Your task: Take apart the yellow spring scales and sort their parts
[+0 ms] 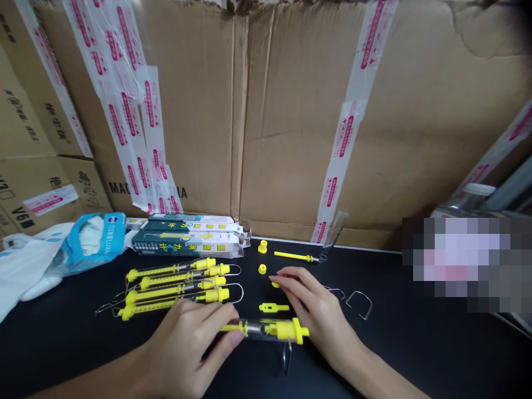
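Note:
My left hand [189,338] is closed around one end of a yellow and clear spring scale [270,329] lying on the black table [415,343]. My right hand [313,310] rests over the scale's other end, near its yellow cap, fingers stretched out toward small yellow parts. A metal hook [286,357] hangs from the scale toward me. A small yellow flat piece [274,307] lies just beyond the scale.
Several finished yellow scales [178,285] lie at left, with printed boxes [191,238] behind them. Yellow caps [262,246], a yellow rod [295,256] and wire hooks [359,303] lie scattered. A plastic bag [62,249] sits far left. Cardboard cartons [291,111] wall the back.

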